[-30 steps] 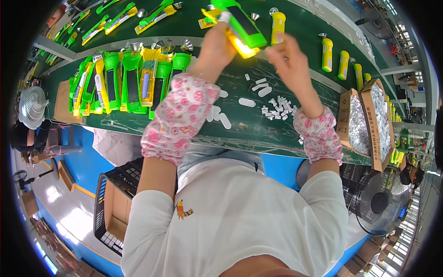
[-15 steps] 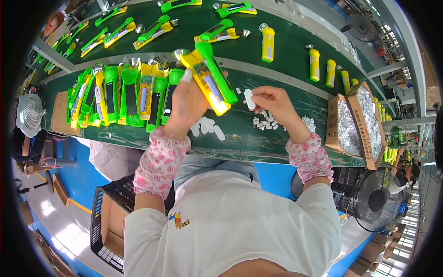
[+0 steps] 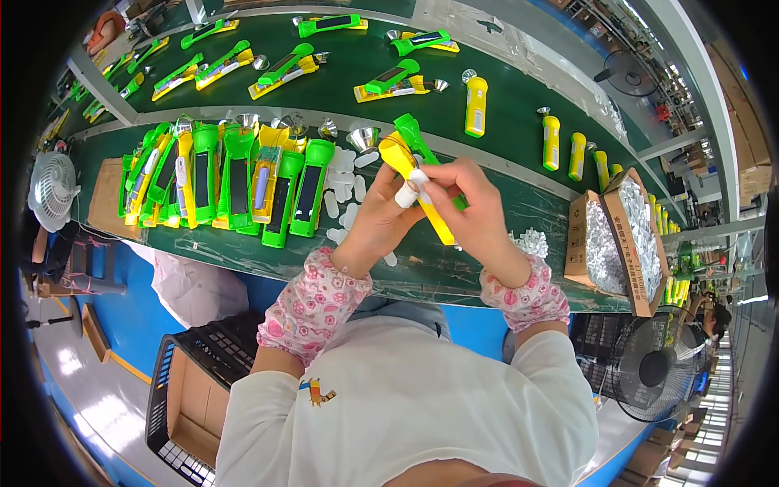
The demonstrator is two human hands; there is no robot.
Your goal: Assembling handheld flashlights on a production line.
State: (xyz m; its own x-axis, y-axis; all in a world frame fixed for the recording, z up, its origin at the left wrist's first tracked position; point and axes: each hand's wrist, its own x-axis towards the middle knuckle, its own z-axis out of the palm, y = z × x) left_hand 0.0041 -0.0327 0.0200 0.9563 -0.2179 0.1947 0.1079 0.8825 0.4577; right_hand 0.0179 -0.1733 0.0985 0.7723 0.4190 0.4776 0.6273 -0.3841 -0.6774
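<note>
My left hand (image 3: pixel 375 223) is closed around an opened flashlight (image 3: pixel 394 154), a yellow half-shell with a green half beside it. Its silver reflector (image 3: pixel 363 139) hangs out at the head end. A white wrap covers my left thumb. Pressed against the yellow shell, a small white oval pad (image 3: pixel 418 176) is pinched in the fingers of my right hand (image 3: pixel 469 203), which hide part of it. More white oval pads (image 3: pixel 344 185) lie on the bench left of the flashlight. Small white pieces (image 3: pixel 531 242) are heaped near my right wrist.
Several green and yellow flashlights (image 3: pixel 237 183) stand crowded at the left of the green bench (image 3: pixel 511 195). Others lie on the raised strip behind, where a yellow flashlight (image 3: pixel 475 109) is among them. A cardboard box (image 3: pixel 578 239) of silvery-white pieces stands right. Fans flank the bench.
My left hand has moved right and turned the flashlight so its yellow back shows. My right hand has brought the white oval pad from the right onto the shell.
</note>
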